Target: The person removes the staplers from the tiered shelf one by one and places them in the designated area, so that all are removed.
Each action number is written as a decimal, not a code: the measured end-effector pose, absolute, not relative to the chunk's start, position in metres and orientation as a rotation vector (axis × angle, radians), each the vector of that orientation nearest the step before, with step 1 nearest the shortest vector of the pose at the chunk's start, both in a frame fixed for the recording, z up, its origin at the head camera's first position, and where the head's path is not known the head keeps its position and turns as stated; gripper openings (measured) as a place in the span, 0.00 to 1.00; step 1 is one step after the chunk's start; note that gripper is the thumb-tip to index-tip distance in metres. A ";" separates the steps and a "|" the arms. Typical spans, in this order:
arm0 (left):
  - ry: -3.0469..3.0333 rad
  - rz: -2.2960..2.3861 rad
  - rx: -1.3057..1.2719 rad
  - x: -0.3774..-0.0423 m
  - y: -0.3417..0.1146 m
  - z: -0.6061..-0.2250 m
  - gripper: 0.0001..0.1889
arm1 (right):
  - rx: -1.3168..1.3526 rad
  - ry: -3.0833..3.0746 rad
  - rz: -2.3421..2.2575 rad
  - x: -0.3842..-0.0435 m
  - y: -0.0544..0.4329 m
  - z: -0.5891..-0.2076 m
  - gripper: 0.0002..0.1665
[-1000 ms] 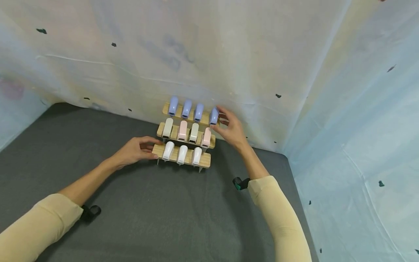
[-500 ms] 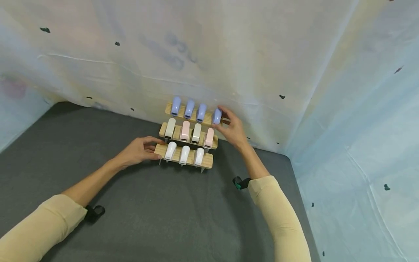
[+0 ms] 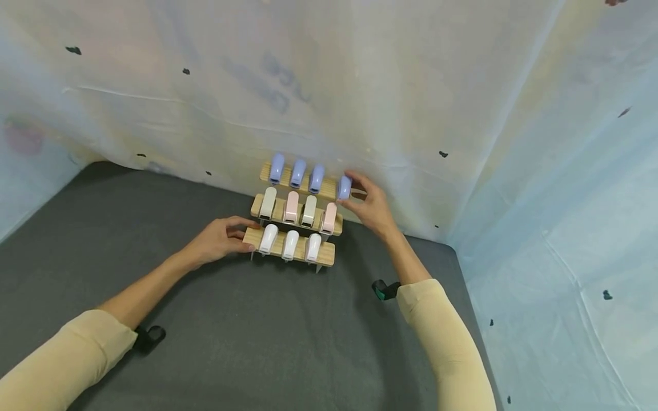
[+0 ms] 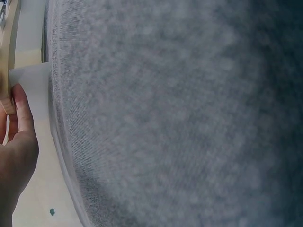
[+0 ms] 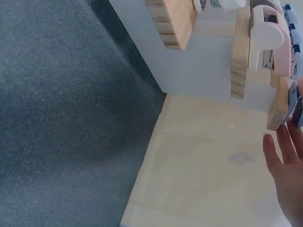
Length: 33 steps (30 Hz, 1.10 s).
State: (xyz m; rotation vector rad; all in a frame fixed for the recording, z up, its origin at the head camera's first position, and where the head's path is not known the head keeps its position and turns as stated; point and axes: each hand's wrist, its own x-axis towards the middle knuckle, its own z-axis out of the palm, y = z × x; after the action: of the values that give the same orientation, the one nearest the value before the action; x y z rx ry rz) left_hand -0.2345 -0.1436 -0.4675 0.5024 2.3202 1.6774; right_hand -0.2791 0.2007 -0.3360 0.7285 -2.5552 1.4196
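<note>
A three-tier wooden rack (image 3: 329,254) carries rows of small staplers. My right hand (image 3: 374,210) pinches the rightmost blue stapler (image 3: 344,187) between thumb and fingers, at the right end of the top shelf (image 3: 330,189). In the right wrist view, its fingers (image 5: 286,149) are by the shelf's end and part of the stapler is cut off. My left hand (image 3: 218,240) grips the left end of the bottom shelf (image 3: 251,236), thumb at the front and fingers behind. The left wrist view shows a finger (image 4: 22,111) against the rack's pale side support (image 4: 33,90).
Three more blue staplers (image 3: 298,173) stand on top. Grey and pink staplers (image 3: 291,207) fill the middle shelf, and three white staplers (image 3: 290,245) the bottom one. The rack stands on a dark grey cloth surface (image 3: 257,342), close before a pale painted sheet (image 3: 390,103).
The right hand has shifted the end blue stapler a little to the right, widening its gap from the row. The left hand keeps its hold on the bottom shelf.
</note>
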 end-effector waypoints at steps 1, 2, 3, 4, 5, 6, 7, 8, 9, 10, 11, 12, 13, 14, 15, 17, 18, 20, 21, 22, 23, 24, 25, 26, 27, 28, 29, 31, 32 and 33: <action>2.320 1.676 0.505 -0.234 -0.144 -0.468 0.32 | 0.724 -2.560 1.415 -0.278 0.201 -0.336 0.37; 2.321 1.673 0.501 -0.233 -0.144 -0.468 0.32 | 0.715 -2.565 1.409 -0.276 0.202 -0.336 0.37; 2.323 1.670 0.499 -0.233 -0.144 -0.469 0.32 | 0.711 -2.569 1.403 -0.274 0.202 -0.336 0.37; 2.324 1.669 0.502 -0.232 -0.145 -0.469 0.32 | 0.708 -2.573 1.398 -0.273 0.203 -0.336 0.37; 2.323 1.669 0.498 -0.232 -0.146 -0.470 0.32 | 0.705 -2.575 1.398 -0.273 0.204 -0.338 0.37; 2.325 1.666 0.491 -0.231 -0.147 -0.471 0.32 | 0.704 -2.575 1.402 -0.274 0.205 -0.340 0.37; 2.328 1.661 0.484 -0.231 -0.147 -0.471 0.32 | 0.703 -2.572 1.412 -0.274 0.207 -0.343 0.37; 2.331 1.656 0.479 -0.230 -0.148 -0.472 0.32 | 0.701 -2.567 1.424 -0.276 0.210 -0.346 0.38; 2.333 1.652 0.478 -0.230 -0.149 -0.473 0.32 | 0.697 -2.565 1.439 -0.277 0.212 -0.350 0.38; 2.335 1.647 0.477 -0.230 -0.150 -0.473 0.32 | 0.689 -2.566 1.457 -0.280 0.216 -0.354 0.39; 2.334 1.646 0.469 -0.229 -0.150 -0.473 0.32 | 0.680 -2.566 1.475 -0.282 0.219 -0.358 0.39; 2.338 1.643 0.468 -0.229 -0.151 -0.473 0.32 | 0.667 -2.569 1.487 -0.284 0.222 -0.362 0.40; 2.341 1.641 0.467 -0.229 -0.151 -0.473 0.32 | 0.650 -2.575 1.496 -0.285 0.225 -0.365 0.40; 2.342 1.641 0.468 -0.229 -0.151 -0.472 0.32 | 0.633 -2.580 1.503 -0.286 0.228 -0.368 0.40; 2.345 1.641 0.470 -0.229 -0.151 -0.472 0.32 | 0.619 -2.586 1.506 -0.287 0.230 -0.370 0.40; 2.345 1.646 0.472 -0.229 -0.151 -0.471 0.32 | 0.595 -2.589 1.510 -0.286 0.235 -0.373 0.40; 2.347 1.646 0.472 -0.230 -0.150 -0.471 0.32 | 0.587 -2.592 1.507 -0.286 0.237 -0.374 0.40; 2.347 1.648 0.479 -0.230 -0.149 -0.470 0.32 | 0.576 -2.591 1.512 -0.285 0.242 -0.377 0.40; 2.344 1.650 0.483 -0.231 -0.149 -0.470 0.32 | 0.573 -2.595 1.510 -0.285 0.244 -0.378 0.40; 2.341 1.651 0.486 -0.231 -0.148 -0.469 0.32 | 0.565 -2.599 1.511 -0.284 0.246 -0.380 0.40; 2.339 1.652 0.489 -0.231 -0.147 -0.469 0.32 | 0.554 -2.604 1.509 -0.284 0.248 -0.382 0.40; 2.337 1.652 0.493 -0.231 -0.147 -0.469 0.32 | 0.544 -2.611 1.506 -0.283 0.250 -0.383 0.40; 2.339 1.648 0.493 -0.231 -0.146 -0.468 0.32 | 0.528 -2.619 1.501 -0.283 0.252 -0.385 0.40; 2.342 1.644 0.492 -0.232 -0.146 -0.468 0.31 | 0.516 -2.629 1.497 -0.283 0.254 -0.387 0.40; 2.342 1.640 0.486 -0.232 -0.145 -0.467 0.31 | 0.507 -2.638 1.491 -0.283 0.256 -0.389 0.40; 2.345 1.636 0.485 -0.232 -0.145 -0.467 0.31 | 0.498 -2.644 1.490 -0.283 0.258 -0.391 0.41; 2.347 1.632 0.481 -0.232 -0.144 -0.466 0.31 | 0.496 -2.646 1.490 -0.283 0.260 -0.393 0.41; 2.350 1.627 0.474 -0.233 -0.143 -0.466 0.31 | 0.495 -2.650 1.498 -0.282 0.263 -0.396 0.41; 2.348 1.627 0.477 -0.234 -0.142 -0.466 0.31 | 0.494 -2.655 1.502 -0.282 0.264 -0.397 0.40; 2.347 1.627 0.479 -0.234 -0.142 -0.466 0.31 | 0.485 -2.660 1.509 -0.280 0.264 -0.397 0.39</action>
State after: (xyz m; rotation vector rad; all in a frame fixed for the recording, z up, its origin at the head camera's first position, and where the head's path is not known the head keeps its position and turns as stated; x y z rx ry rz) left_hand -0.2343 -0.1419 -0.4662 0.4786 2.3471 1.6266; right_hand -0.2804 0.2643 -0.3965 0.4847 -2.6604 1.5090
